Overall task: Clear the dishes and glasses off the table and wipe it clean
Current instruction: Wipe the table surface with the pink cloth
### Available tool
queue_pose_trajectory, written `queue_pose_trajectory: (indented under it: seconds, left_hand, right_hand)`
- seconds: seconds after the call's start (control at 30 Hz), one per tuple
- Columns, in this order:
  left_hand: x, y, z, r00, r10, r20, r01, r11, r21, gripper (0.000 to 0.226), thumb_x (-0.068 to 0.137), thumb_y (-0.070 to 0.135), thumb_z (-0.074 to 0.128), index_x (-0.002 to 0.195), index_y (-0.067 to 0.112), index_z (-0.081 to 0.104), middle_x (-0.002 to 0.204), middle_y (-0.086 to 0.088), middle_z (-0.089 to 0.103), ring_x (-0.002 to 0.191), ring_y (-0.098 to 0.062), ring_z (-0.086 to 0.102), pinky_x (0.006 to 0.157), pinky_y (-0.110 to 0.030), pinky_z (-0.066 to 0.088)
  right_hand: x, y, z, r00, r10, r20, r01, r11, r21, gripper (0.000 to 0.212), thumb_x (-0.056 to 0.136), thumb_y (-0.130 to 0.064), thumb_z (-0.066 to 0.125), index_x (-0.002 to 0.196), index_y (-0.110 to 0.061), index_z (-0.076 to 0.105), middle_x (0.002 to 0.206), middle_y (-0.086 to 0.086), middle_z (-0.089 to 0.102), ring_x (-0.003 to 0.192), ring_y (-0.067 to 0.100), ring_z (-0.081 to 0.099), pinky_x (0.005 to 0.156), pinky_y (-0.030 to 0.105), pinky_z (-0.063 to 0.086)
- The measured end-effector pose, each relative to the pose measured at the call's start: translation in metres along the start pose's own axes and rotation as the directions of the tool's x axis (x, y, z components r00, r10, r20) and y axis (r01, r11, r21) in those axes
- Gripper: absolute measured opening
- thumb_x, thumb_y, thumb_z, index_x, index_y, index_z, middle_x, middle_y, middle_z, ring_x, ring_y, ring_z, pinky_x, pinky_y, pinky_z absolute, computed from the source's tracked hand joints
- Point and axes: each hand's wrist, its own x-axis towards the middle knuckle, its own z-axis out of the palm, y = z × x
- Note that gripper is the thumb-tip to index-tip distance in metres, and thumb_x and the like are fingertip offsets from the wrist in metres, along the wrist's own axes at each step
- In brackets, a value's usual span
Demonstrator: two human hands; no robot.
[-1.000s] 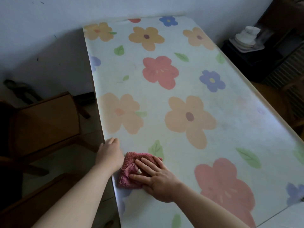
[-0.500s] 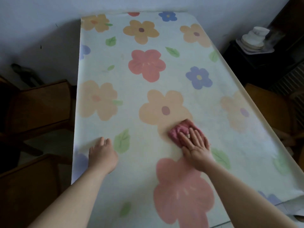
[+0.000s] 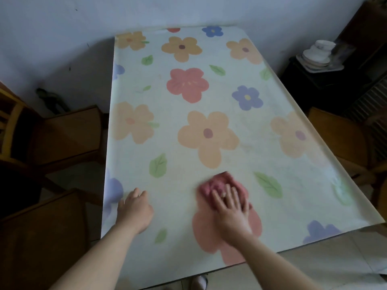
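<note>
My right hand (image 3: 230, 209) presses flat, fingers straight, on the pink cloth (image 3: 216, 184) near the table's (image 3: 176, 193) front edge. My left hand (image 3: 135, 208) rests loose on the table, holding nothing. White dishes (image 3: 316, 56) sit stacked on a tray (image 3: 333, 69), off the table.

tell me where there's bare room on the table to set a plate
Bare: the far half of the table up to the wall, and the right strip beside the pink cloth. Busy: the near end, where the left hand rests and the right hand presses the cloth.
</note>
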Motion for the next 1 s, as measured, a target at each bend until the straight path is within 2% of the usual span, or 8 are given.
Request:
queue_pose_trajectory:
  seconds: [0.13, 0.27, 0.33, 0.47, 0.6, 0.77, 0.87, 1.0]
  left_hand:
    - [-0.024, -0.015, 0.002, 0.999, 0.030, 0.017, -0.030, 0.999, 0.034, 0.039, 0.094, 0.016, 0.029, 0.131, 0.017, 0.040, 0.137, -0.003, 0.038, 0.131, -0.021, 0.035, 0.104, -0.037, 0.029]
    - [-0.049, -0.032, -0.001, 0.999, 0.050, -0.009, -0.050, 0.999, 0.008, 0.031, 0.091, 0.015, 0.031, 0.118, 0.019, 0.046, 0.125, 0.000, 0.043, 0.127, -0.019, 0.038, 0.102, -0.037, 0.030]
    - [-0.060, -0.036, -0.006, 0.997, 0.071, -0.020, -0.072, 0.997, -0.013, 0.022, 0.090, 0.014, 0.031, 0.104, 0.019, 0.047, 0.113, 0.002, 0.044, 0.119, -0.019, 0.042, 0.100, -0.038, 0.032]
    - [-0.073, -0.028, -0.021, 0.993, 0.111, -0.048, -0.112, 0.994, -0.013, 0.020, 0.090, 0.012, 0.032, 0.101, 0.018, 0.048, 0.115, 0.001, 0.048, 0.116, -0.019, 0.044, 0.099, -0.037, 0.033]
    - [-0.080, -0.004, -0.039, 0.986, 0.141, -0.089, -0.148, 0.986, -0.079, 0.018, 0.091, 0.012, 0.029, 0.094, 0.016, 0.045, 0.114, -0.002, 0.050, 0.108, -0.024, 0.048, 0.090, -0.035, 0.038]
    - [-0.082, 0.054, -0.064, 0.976, 0.182, -0.121, -0.210, 0.933, -0.292, 0.024, 0.096, 0.021, 0.034, 0.106, 0.010, 0.053, 0.121, -0.014, 0.057, 0.112, -0.030, 0.054, 0.091, -0.033, 0.041]
    - [-0.090, 0.109, -0.080, 0.964, 0.206, -0.166, -0.261, 0.837, -0.481, 0.028, 0.096, 0.027, 0.036, 0.072, 0.014, 0.035, 0.071, -0.006, 0.044, 0.065, -0.023, 0.042, 0.061, -0.032, 0.031]
    - [-0.093, 0.199, -0.100, 0.983, 0.152, -0.102, -0.178, 0.654, -0.735, 0.050, 0.098, 0.050, 0.031, 0.076, 0.011, 0.054, 0.084, -0.011, 0.067, 0.078, -0.032, 0.067, 0.069, -0.034, 0.052]
  right_hand:
    - [-0.054, -0.059, 0.031, 0.949, -0.289, 0.122, 0.299, 0.952, -0.068, 0.067, 0.064, -0.035, 0.045, 0.131, -0.041, 0.048, 0.138, 0.006, 0.055, 0.129, 0.027, 0.051, 0.108, 0.047, 0.010]
    - [-0.092, -0.084, 0.028, 0.885, -0.415, 0.213, 0.427, 0.904, -0.011, 0.076, 0.053, -0.032, 0.068, 0.126, -0.045, 0.053, 0.136, -0.003, 0.057, 0.127, 0.017, 0.053, 0.106, 0.048, 0.039]
    - [-0.099, -0.086, 0.015, 0.887, -0.428, 0.172, 0.401, 0.900, 0.171, 0.066, 0.069, -0.014, 0.056, 0.130, -0.038, 0.055, 0.143, -0.004, 0.050, 0.135, 0.016, 0.043, 0.113, 0.038, 0.031]
    - [-0.105, -0.085, -0.020, 0.980, -0.174, 0.091, 0.084, 0.790, 0.608, 0.065, 0.079, 0.000, 0.039, 0.126, -0.039, 0.061, 0.123, -0.016, 0.062, 0.117, 0.008, 0.056, 0.094, 0.008, 0.036]
    - [-0.103, -0.063, -0.062, 0.992, 0.002, 0.127, -0.104, 0.584, 0.805, 0.066, 0.083, 0.011, 0.033, 0.122, -0.033, 0.063, 0.066, -0.002, 0.069, 0.072, 0.020, 0.059, 0.071, 0.028, 0.052]
    - [-0.086, -0.026, -0.116, 0.993, 0.101, 0.068, -0.106, 0.436, 0.893, 0.060, 0.083, 0.013, 0.033, 0.121, -0.024, 0.061, 0.085, 0.021, 0.062, 0.075, 0.042, 0.058, 0.060, 0.027, 0.049]
    - [-0.077, 0.005, -0.144, 0.989, 0.138, 0.054, -0.103, 0.384, 0.918, 0.056, 0.083, 0.015, 0.036, 0.126, -0.017, 0.053, 0.082, 0.012, 0.064, 0.073, 0.035, 0.054, 0.061, 0.030, 0.047]
    - [-0.068, 0.062, -0.186, 0.995, 0.099, 0.015, -0.051, 0.372, 0.927, 0.053, 0.083, 0.017, 0.038, 0.124, -0.016, 0.047, 0.080, -0.004, 0.062, 0.049, 0.021, 0.050, 0.049, 0.032, 0.036]
